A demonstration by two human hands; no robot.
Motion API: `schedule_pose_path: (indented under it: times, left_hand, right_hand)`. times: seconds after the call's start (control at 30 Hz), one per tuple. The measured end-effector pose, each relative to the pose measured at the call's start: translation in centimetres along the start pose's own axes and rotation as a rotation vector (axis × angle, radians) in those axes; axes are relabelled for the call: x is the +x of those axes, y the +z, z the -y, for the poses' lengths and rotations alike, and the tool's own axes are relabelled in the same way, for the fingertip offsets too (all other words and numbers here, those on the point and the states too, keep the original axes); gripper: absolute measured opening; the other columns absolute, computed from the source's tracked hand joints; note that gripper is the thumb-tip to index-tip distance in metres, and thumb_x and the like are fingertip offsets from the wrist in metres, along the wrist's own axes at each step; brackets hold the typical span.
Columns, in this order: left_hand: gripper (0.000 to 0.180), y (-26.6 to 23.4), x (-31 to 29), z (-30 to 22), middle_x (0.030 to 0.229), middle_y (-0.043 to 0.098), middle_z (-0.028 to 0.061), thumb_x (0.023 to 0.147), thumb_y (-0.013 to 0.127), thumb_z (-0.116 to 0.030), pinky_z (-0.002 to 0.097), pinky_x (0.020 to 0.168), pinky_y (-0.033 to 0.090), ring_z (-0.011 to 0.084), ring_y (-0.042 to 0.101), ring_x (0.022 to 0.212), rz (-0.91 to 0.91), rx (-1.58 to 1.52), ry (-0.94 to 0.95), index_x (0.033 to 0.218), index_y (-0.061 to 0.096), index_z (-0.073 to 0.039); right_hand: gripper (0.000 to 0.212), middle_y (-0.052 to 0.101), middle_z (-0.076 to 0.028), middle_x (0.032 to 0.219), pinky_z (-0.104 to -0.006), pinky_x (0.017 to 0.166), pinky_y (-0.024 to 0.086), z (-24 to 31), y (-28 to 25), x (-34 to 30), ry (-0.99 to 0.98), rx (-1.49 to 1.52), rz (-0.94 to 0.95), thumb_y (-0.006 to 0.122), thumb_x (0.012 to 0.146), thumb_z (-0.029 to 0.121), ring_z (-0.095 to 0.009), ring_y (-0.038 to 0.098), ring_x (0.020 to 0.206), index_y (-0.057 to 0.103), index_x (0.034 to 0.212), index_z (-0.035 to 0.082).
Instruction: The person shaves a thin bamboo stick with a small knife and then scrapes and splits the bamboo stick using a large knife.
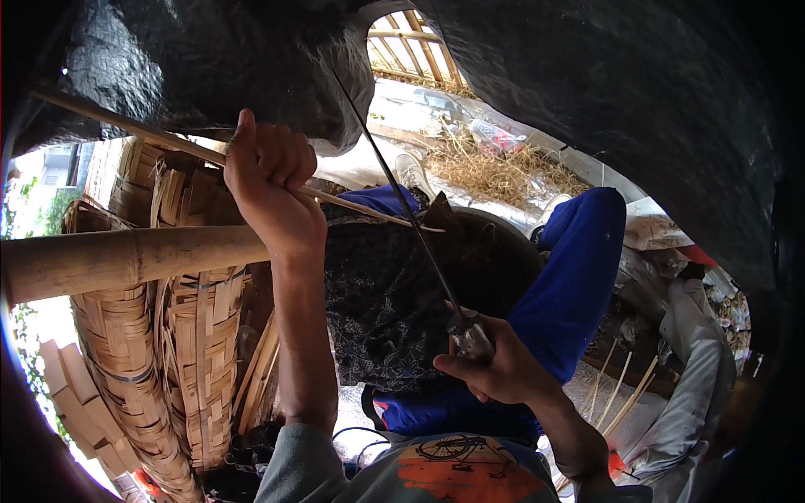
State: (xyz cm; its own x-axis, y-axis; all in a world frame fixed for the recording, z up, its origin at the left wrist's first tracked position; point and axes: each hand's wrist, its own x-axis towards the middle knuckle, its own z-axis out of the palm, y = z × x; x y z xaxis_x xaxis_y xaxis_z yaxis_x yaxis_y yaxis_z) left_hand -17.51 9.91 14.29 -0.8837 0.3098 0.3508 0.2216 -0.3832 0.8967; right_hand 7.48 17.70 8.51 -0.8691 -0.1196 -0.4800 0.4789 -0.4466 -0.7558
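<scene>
My left hand [272, 189] is raised left of centre, its fingers wrapped round a long narrow bamboo strip [134, 126]. The strip slants from the upper left down to a thin curled end over my lap. In my right hand [507, 369], at lower right of centre, is the stubby greyish handle of a long thin dark blade [390, 180]. The blade points up and to the left and crosses the strip near its end; I cannot tell whether they touch. A dark patterned cloth [377, 302] lies over my lap, above blue trousers [566, 277].
A thick bamboo pole [193, 254] runs in from the left beside my left forearm. Tall woven bamboo baskets [126, 352] stand behind it. Black plastic sheeting [604, 75] hangs overhead. Dry straw-like shavings [495, 168] lie ahead; thin sticks [625, 394] and a pale sheet [692, 360] are at right.
</scene>
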Motion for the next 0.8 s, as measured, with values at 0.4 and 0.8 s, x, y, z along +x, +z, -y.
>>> schedule_pose_path:
  times: [0.4,0.8]
  left_hand:
    - [0.048,1.0,-1.0,0.8,0.05,0.013,-0.0034,0.098,0.042,-0.023,0.0277,0.042,0.011,0.0077,0.009,0.045,-0.065,-0.046,0.209,0.057,0.018,-0.014]
    - [0.048,1.0,-0.9,1.0,0.049,0.014,-0.0034,0.097,0.043,-0.02,0.0287,0.042,0.01,0.0075,0.008,0.046,-0.008,-0.106,0.167,0.055,0.019,-0.014]
  right_hand:
    - [0.012,0.046,-0.001,0.048,-0.0223,0.03,0.033,-0.8,0.3,1.4,0.044,0.303,0.197,0.058,0.088,0.002,-0.008,0.047,0.035,0.046,0.086,0.004]
    - [0.015,0.041,-0.001,0.046,-0.0232,0.031,0.032,1.2,-1.3,1.4,0.094,0.365,0.225,0.055,0.086,-0.002,-0.008,0.04,0.033,0.042,0.087,0.005]
